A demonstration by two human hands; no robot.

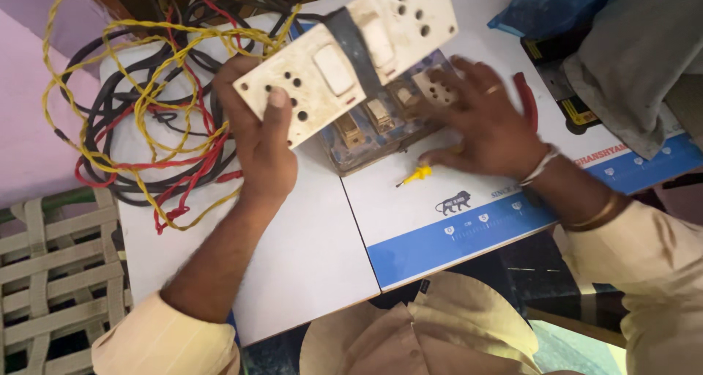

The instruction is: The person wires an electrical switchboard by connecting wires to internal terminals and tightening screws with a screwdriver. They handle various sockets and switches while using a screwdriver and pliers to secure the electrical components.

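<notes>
Lifted up off the blue box (pixel 366 151) so its inside can be seen, the dirty white plastic switch board (pixel 344 56) is gripped by the left hand (pixel 256 137), while the right hand (pixel 487 122) is spread flat on the box's small parts.

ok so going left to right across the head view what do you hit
woven strap seat → tangle of yellow, red and black wires → left hand holding the switch plate → yellow screwdriver → right hand → grey cloth

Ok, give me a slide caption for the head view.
Left hand lifts a cream switchboard plate; right hand rests by a yellow screwdriver.
</notes>
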